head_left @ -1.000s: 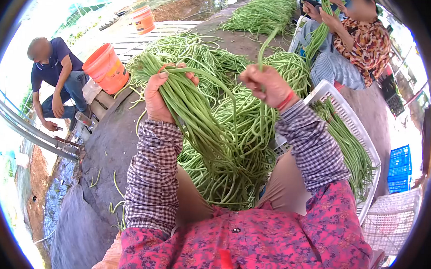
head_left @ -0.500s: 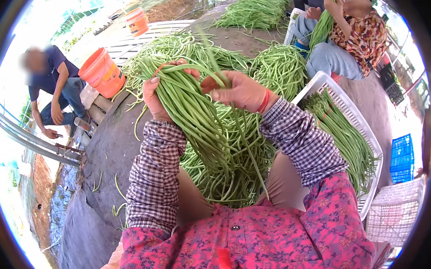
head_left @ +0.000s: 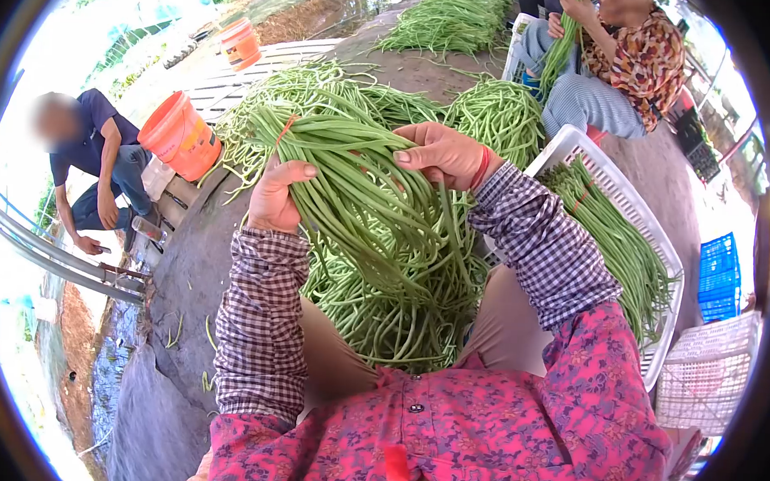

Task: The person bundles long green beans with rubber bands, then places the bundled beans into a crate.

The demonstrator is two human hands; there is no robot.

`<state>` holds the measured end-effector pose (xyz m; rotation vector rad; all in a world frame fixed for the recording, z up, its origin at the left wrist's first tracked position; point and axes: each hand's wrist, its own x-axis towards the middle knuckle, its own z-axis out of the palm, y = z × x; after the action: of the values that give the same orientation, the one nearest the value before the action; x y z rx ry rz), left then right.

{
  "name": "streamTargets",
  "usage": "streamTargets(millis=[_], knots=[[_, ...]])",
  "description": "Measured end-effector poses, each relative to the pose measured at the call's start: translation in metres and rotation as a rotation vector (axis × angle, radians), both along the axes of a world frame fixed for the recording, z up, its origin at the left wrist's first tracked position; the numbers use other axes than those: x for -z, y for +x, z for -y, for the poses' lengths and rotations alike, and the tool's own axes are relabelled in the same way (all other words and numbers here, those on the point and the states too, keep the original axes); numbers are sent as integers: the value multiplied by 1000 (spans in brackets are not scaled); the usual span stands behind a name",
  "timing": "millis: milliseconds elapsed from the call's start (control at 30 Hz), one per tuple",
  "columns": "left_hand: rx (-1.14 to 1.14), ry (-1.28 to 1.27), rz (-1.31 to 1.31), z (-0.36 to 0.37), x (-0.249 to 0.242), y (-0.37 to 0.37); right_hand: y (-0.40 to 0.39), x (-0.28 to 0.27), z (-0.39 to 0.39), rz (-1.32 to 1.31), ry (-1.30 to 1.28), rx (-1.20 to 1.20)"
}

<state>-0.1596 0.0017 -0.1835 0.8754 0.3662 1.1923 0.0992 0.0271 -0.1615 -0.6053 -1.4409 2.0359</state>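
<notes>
A bundle of long green beans (head_left: 353, 184) is held up in front of me, with an orange-red rubber band (head_left: 285, 128) around its left end. My left hand (head_left: 276, 194) grips it from the left, thumb laid over the beans and fingers hidden beneath. On the other side, my right hand (head_left: 449, 156) is closed on the bundle's right edge, with the thumb on top. A red band circles that wrist. Below the bundle, a heap of loose long beans (head_left: 399, 326) lies between my knees.
At my right stands a white crate (head_left: 673, 284) holding banded beans (head_left: 610, 223). More bean piles (head_left: 495, 117) lie ahead on the dark ground sheet. Orange buckets (head_left: 181, 136) stand at left. One person (head_left: 108, 159) crouches at left; another (head_left: 628, 71) holds beans at upper right. Blue crate (head_left: 719, 278) at far right.
My right hand has gone from pulling out a long strand to gripping the bundle's right side. The bundle has turned flatter and fanned out. My left hand's fingers have slipped underneath it.
</notes>
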Motion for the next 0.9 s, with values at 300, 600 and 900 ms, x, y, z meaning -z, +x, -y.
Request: streamTargets(millis=[300,600,900], knots=[[49,-60,106,1,1,0,5,1,-8,47,-14,21],[-128,-19,101,4,-12,8,13,0,-7,239,344,272],[-294,126,72,-6,-7,-2,37,5,-11,134,62,54]])
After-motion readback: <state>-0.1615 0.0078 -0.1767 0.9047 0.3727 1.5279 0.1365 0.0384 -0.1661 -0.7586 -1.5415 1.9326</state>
